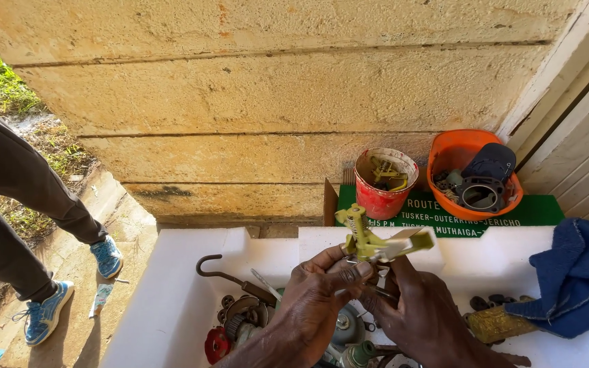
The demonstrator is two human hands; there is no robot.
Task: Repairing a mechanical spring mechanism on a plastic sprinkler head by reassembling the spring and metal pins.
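Here both hands meet above the white foam tray [172, 300], near the middle of its back edge. The left hand [318, 289] pinches the yellow-green plastic fitting [369, 240] at its base; the right hand [420, 310] curls closed beneath it. It looks light, rigid, somewhat brittle: best gripped by the stout body, not the thin arm.

**Sunlit block wall by a doorway**

A rough wall [274, 102] of tan stone blocks fills the view, lit by warm daylight. White door panels [581, 143] stand at the right. Left, a concrete floor [103, 272] steps down to a grass patch [15, 102].
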